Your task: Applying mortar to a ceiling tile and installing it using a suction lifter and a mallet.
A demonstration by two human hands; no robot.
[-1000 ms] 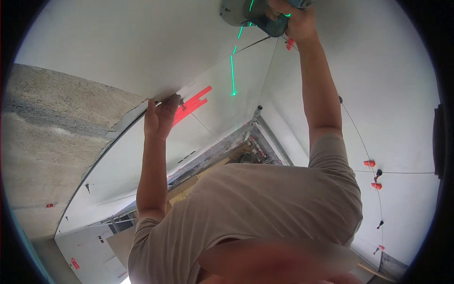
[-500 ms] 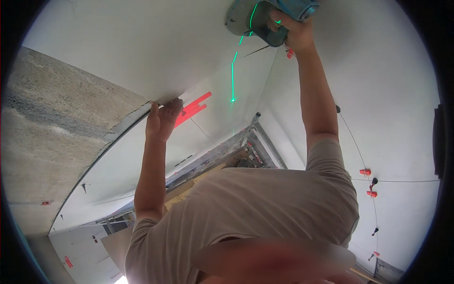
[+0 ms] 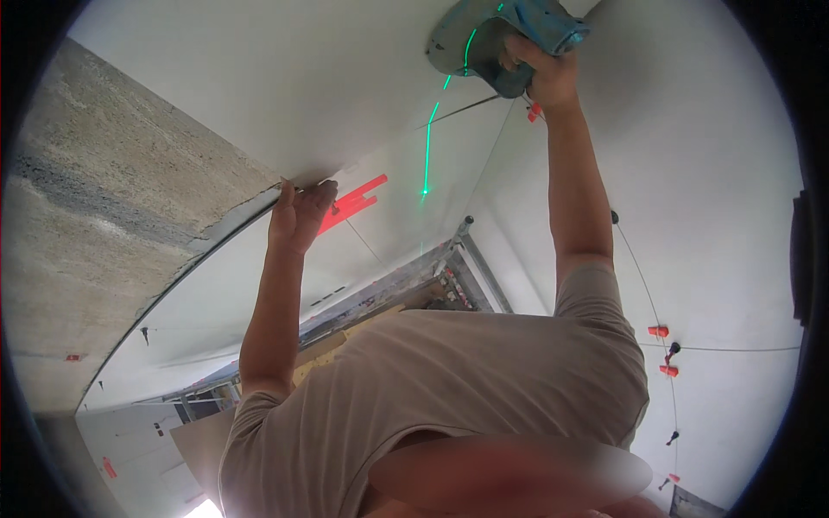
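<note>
My right hand (image 3: 553, 78) is raised at the top, its fingers wrapped round the looped handle of a teal power tool (image 3: 540, 22). The tool's rounded body lies over the large white panel (image 3: 233, 86); what is under it is hidden. My left hand (image 3: 298, 216) lies flat against the panel's edge, fingers stretched out and thumb beside the rough grey concrete (image 3: 121, 164). Red strips (image 3: 354, 205) on the white surface are just right of that hand. A bright green laser line (image 3: 427, 155) crosses the tool and runs down the panel between my arms.
Several red wedges (image 3: 659, 331) and black-headed clips (image 3: 674, 349) sit along the thin joints between white panels at the right. A metal frame post (image 3: 484, 259) stands beyond my chest. Cluttered materials (image 3: 453, 289) show below, partly hidden by my shirt.
The tool and my right hand appear slightly farther right and lower, as the whole view has tilted a little. My left hand keeps its place at the panel's edge.
</note>
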